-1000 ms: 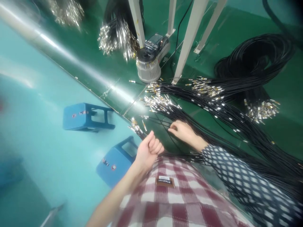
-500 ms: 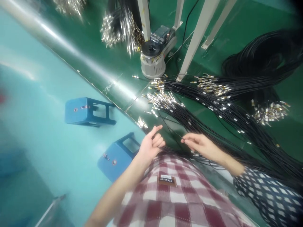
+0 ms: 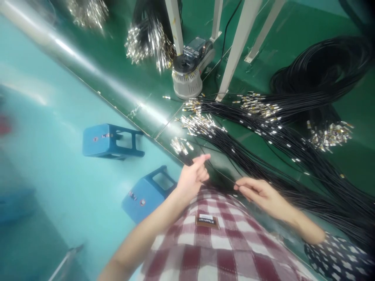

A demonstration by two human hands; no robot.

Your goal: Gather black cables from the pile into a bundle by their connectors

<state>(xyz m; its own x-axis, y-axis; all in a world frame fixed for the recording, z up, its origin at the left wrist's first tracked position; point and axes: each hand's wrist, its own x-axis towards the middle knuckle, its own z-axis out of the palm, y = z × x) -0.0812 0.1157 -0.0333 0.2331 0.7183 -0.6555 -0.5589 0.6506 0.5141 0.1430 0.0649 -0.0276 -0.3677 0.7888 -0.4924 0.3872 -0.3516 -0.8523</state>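
Black cables with silvery ends lie in bundles across the green table (image 3: 146,84). My right hand (image 3: 254,191) pinches one thin black cable (image 3: 221,173) between thumb and fingers, low over the table edge. To its left, my left hand (image 3: 195,175) has curled fingers and an extended index finger; it is closed around black cables (image 3: 186,159) whose silvery ends (image 3: 179,146) stick out beyond it. Just past both hands lies a larger bundle with silvery ends (image 3: 199,125). The far end of the pinched cable is lost among the others.
A grey and black round device (image 3: 187,80) stands behind the bundles, beside white metal legs (image 3: 238,47). Coiled black cable (image 3: 316,70) lies at the right. Two blue stools (image 3: 98,139) are on the floor at the left. More silvery ends (image 3: 149,43) lie at the back.
My right hand has moved right and nearer my body with the cable pinched. My left hand has shifted slightly right, and more of the silvery ends beside it now show.
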